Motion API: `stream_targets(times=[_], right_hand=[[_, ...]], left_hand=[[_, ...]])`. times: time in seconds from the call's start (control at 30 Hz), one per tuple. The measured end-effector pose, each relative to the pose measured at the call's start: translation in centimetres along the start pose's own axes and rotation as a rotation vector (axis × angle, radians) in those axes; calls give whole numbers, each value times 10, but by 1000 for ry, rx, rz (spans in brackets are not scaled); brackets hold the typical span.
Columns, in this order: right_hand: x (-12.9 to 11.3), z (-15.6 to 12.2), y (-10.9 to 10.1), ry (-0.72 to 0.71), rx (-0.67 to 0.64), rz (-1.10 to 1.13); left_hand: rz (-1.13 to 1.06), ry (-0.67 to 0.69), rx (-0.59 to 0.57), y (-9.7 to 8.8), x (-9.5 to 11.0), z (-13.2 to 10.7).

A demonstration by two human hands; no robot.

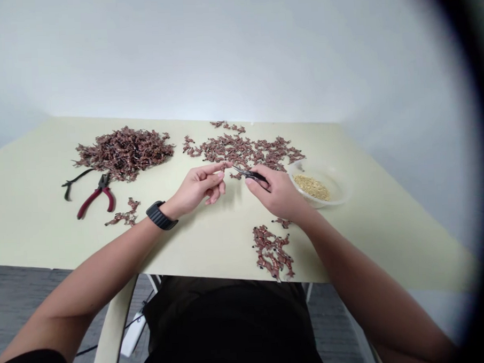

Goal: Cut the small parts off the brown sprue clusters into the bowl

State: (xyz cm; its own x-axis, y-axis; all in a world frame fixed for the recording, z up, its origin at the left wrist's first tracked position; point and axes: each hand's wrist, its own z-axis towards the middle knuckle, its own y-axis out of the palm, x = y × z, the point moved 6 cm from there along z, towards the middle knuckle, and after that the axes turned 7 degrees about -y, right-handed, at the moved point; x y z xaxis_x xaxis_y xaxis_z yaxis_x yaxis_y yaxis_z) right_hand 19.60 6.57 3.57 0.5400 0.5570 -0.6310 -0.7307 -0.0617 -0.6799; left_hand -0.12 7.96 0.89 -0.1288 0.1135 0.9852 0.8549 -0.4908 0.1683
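Above the middle of the table, my left hand (201, 187) pinches a small brown figurine (224, 165), shaped like a little animal, between thumb and index finger. My right hand (277, 189) is closed around dark-handled pliers (254, 175). Their narrow metal jaws point left and meet the figurine at my left fingertips; whether they grip part of it is too small to tell. Just behind both hands lies a spread of similar brown figurines (240, 148). A clear plastic bowl (341, 192) with small golden pieces (312, 186) stands right beside my right hand.
A tall heap of brown figurines (126, 149) sits at the back left. Red-handled pliers (96, 197) and a black-handled tool (74, 183) lie before it. A few figurines (125, 213) rest near my left wrist. Another cluster (272, 252) lies at the table's (213, 247) front edge.
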Motion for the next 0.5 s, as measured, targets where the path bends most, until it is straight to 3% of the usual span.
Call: stream_targets(times=[0.2,0.5], right_hand=[[-10,0,1,-181,-25,-136],[-8,0,2,-164,-65,-139]], left_hand=[[-145,-122,-40,3,-2,-2],[-172,-150,-69,4,-5,-2]])
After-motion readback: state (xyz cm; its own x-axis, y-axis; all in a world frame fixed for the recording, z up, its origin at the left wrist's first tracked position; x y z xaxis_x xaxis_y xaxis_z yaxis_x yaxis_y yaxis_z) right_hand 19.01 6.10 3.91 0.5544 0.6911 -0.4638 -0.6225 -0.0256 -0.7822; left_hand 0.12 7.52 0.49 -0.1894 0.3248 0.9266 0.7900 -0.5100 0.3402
